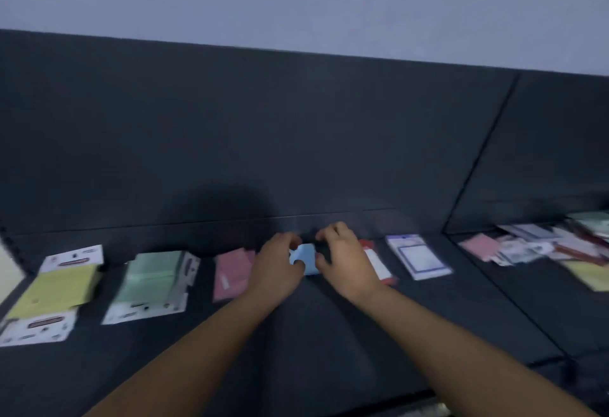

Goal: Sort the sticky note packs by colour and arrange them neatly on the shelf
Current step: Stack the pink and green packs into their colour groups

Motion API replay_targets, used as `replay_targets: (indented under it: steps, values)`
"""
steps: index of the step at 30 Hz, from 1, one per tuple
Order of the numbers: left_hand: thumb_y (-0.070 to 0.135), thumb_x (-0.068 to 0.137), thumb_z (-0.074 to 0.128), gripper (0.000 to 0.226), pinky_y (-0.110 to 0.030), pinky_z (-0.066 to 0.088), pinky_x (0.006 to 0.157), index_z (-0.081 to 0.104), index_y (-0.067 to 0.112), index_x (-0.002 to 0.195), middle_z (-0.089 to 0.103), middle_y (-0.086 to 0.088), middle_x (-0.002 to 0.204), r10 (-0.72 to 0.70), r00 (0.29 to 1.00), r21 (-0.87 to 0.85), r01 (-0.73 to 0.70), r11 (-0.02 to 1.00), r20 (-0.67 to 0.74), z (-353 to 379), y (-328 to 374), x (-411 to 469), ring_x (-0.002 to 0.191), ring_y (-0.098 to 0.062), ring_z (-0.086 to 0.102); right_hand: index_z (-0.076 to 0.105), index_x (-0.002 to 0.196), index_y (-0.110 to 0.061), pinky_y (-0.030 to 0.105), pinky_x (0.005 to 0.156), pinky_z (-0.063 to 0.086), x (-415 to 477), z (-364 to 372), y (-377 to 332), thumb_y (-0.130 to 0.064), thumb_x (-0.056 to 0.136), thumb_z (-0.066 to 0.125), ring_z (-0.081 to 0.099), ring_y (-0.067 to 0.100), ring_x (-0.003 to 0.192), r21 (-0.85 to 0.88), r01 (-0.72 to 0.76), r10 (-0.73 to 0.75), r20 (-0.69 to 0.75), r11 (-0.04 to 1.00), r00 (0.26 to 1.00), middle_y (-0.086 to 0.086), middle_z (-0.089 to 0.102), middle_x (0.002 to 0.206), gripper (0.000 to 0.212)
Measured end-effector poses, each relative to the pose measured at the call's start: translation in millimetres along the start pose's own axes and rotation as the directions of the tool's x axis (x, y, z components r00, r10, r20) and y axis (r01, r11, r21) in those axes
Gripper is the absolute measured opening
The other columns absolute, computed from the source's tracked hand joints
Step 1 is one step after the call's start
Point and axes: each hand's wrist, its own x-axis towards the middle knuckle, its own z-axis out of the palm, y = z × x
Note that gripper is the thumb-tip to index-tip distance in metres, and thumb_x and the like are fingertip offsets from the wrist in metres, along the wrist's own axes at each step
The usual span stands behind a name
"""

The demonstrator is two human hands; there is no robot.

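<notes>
Blue pack (307, 256), apparently pinched: left hand (276, 263), right hand (344, 260).

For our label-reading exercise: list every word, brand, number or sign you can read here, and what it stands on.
Nothing can be read; the picture is blurred.
On the yellow packs: reddish bar and dark marks on white cards, unreadable.
On the green packs: dark marks, unreadable.
On the blue-bordered card: blurred print.
On the pile at right: blurred print.
On the blue pack: none shows.

blue pack (305, 262), pink pack (230, 273), yellow pack (57, 289)
</notes>
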Motion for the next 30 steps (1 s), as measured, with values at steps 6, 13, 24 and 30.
replay_targets:
  steps: [6, 13, 24, 30]
  values:
    - [0.013, 0.082, 0.056, 0.039, -0.029, 0.04, 0.095, 0.055, 0.013, 0.121, 0.058, -0.002, 0.124, 0.231, 0.945, 0.063, -0.252, 0.966, 0.23, 118, 134, -18, 0.115, -0.021, 0.051, 0.051, 0.118, -0.009, 0.038, 0.092, 0.04, -120, -142, 158, -0.019, 0.088, 0.054, 0.047, 0.029, 0.113, -0.412, -0.211, 0.2, -0.072, 0.886, 0.977, 0.009, 0.05, 0.119, 0.032]
    - [0.026, 0.09, 0.05, 0.05, -0.033, 0.028, 0.104, 0.04, 0.016, 0.138, 0.042, -0.002, 0.139, 0.35, 0.818, 0.122, -0.447, 0.886, 0.456, 242, 273, -53, 0.129, -0.021, 0.035, 0.046, 0.125, -0.014, 0.03, 0.086, 0.043, -261, -266, 269, -0.024, 0.092, 0.05, 0.048, 0.022, 0.113, -0.356, -0.549, 0.487, -0.255, 0.756, 0.836, 0.004, 0.051, 0.122, 0.034]
    - [0.026, 0.091, 0.049, 0.045, -0.035, 0.03, 0.104, 0.044, 0.016, 0.134, 0.047, -0.001, 0.136, 0.476, 0.675, 0.053, -0.604, 0.795, 0.563, 369, 400, -48, 0.126, -0.021, 0.039, 0.054, 0.114, -0.018, 0.026, 0.073, 0.041, -346, -336, 369, -0.026, 0.09, 0.053, 0.056, 0.018, 0.102, -0.253, -0.732, 0.594, -0.449, 0.633, 0.668, -0.002, 0.055, 0.109, 0.025]
    - [0.026, 0.089, 0.052, 0.043, -0.035, 0.036, 0.101, 0.048, 0.014, 0.13, 0.05, -0.004, 0.133, 0.476, 0.658, 0.045, -0.612, 0.79, 0.583, 445, 443, 1, 0.123, -0.023, 0.043, 0.055, 0.112, -0.015, 0.029, 0.08, 0.048, -332, -361, 452, -0.023, 0.09, 0.054, 0.056, 0.018, 0.099, -0.245, -0.789, 0.662, -0.438, 0.563, 0.608, 0.001, 0.056, 0.11, 0.024]
